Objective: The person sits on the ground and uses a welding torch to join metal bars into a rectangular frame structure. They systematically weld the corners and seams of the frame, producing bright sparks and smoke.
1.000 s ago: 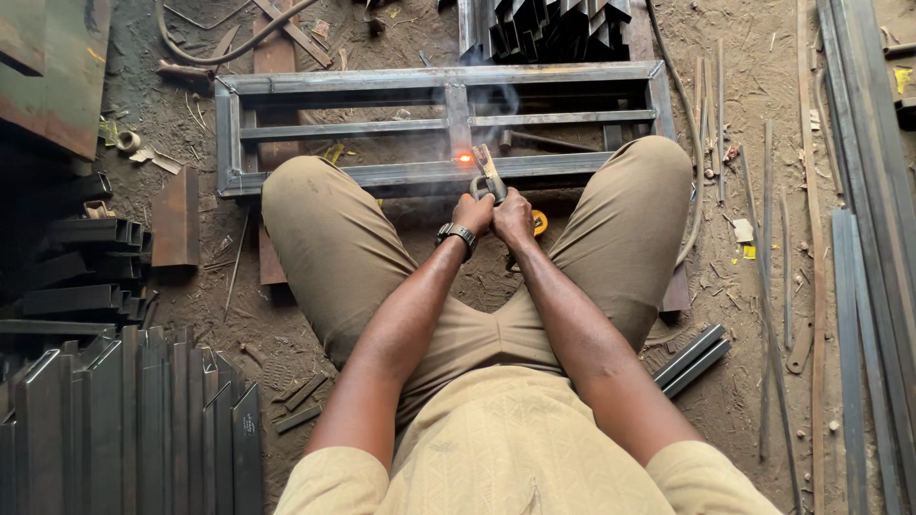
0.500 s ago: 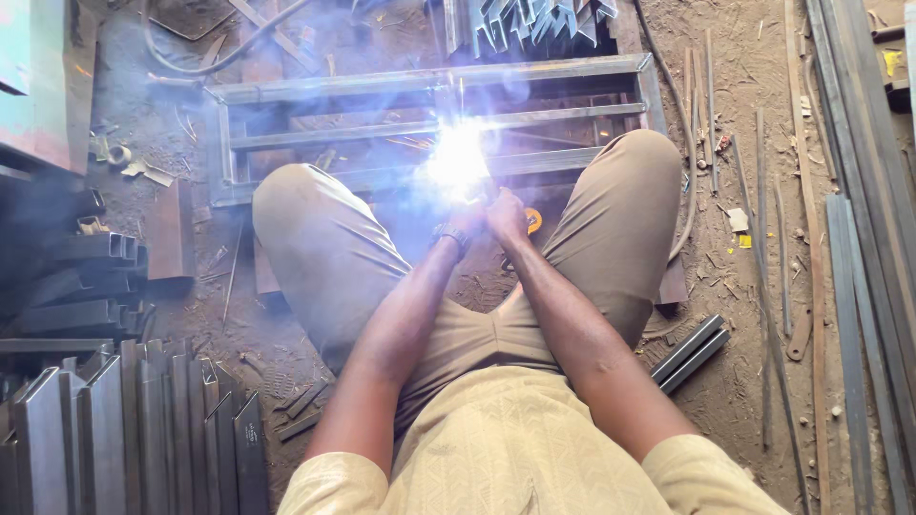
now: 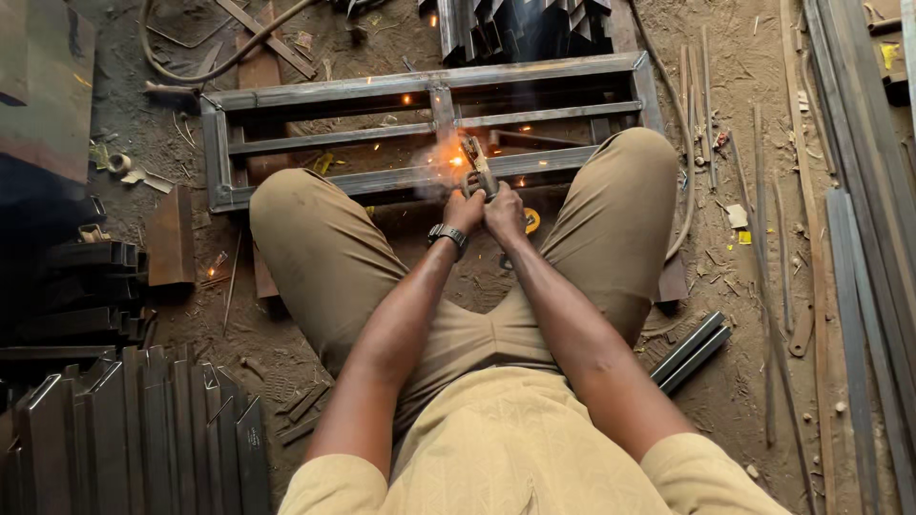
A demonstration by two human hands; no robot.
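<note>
Glare faded to sparks, both hands' grip closed on electrode holder (image 3: 477, 164), steel frame (image 3: 218, 157) ahead, angle irons (image 3: 143, 439) left

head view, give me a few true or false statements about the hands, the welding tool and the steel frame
1. Both hands, left hand and right hand, hold the electrode holder. True.
2. The metal frame stands upright against a wall. False: it lies flat on the dirt floor.
3. A wristwatch sits on the left wrist. True.
4. Sparks fly at the frame's far left corner. False: they glow near its middle, at the holder's tip.
</note>
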